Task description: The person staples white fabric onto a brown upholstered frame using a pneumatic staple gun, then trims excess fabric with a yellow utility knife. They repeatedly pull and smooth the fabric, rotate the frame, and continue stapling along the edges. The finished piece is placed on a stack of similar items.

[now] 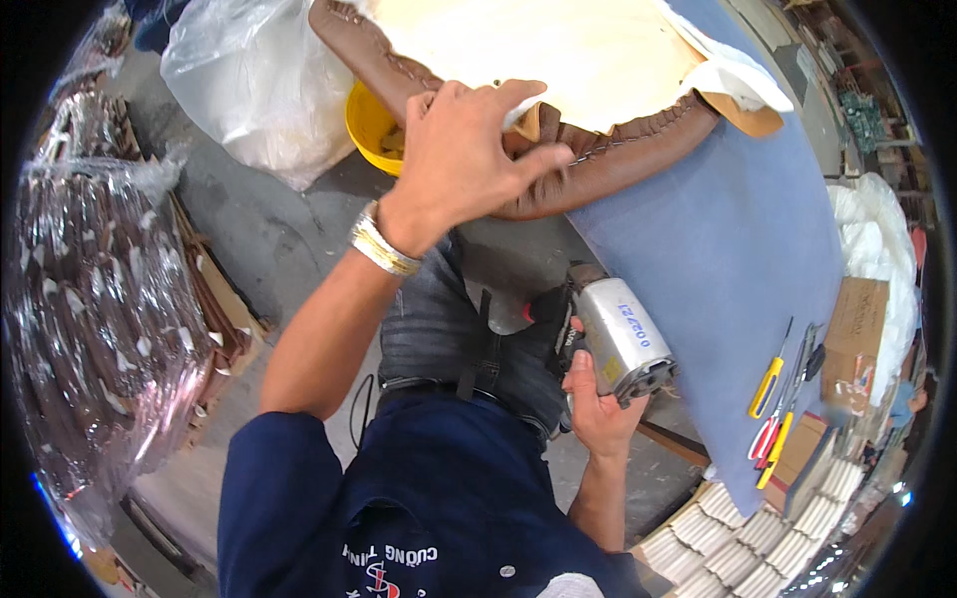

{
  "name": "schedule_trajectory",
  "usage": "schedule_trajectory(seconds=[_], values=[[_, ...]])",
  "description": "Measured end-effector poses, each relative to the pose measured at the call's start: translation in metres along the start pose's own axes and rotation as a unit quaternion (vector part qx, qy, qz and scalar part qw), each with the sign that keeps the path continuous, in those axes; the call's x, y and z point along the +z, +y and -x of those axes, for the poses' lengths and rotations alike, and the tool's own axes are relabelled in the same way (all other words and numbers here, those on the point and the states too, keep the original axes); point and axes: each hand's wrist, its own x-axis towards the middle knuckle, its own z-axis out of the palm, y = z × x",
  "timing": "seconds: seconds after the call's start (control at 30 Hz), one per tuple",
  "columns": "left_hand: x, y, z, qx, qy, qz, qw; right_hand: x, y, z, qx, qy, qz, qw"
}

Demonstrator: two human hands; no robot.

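A brown leather upholstered piece point(648, 148) lies with its pale backing point(558, 55) facing up, its leather edge folded over and fastened by a row of staples. My left hand point(454, 149) is over its near edge, thumb and forefinger spread apart beside a gathered fold of leather. Whether the other fingertips press on the piece is hard to see. Lower down on the right, my right hand point(603, 414) grips a silver and black staple gun point(620, 324), held off the leather beside the table edge.
The piece rests on a blue-covered table point(718, 259). A yellow screwdriver point(766, 387) and red-white-handled pliers point(764, 439) lie on its right side. A yellow bucket point(367, 130), a filled clear plastic bag point(264, 90) and plastic-wrapped brown pieces point(100, 299) stand left. Cartons point(855, 329) stand right.
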Motion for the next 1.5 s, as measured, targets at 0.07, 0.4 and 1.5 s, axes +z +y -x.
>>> schedule_trajectory(seconds=[0.07,0.4,1.5], values=[[0.017,0.000,-0.007,0.061,0.037,0.013,0.997,-0.004,0.004,0.001,-0.024,-0.008,-0.021,0.999],[0.036,-0.005,-0.036,0.145,0.082,0.036,0.985,-0.022,0.010,-0.032,-0.130,0.001,0.042,0.991],[0.020,-0.044,-0.036,0.004,0.078,0.190,0.979,0.049,-0.027,-0.067,-0.112,-0.085,0.287,0.947]])
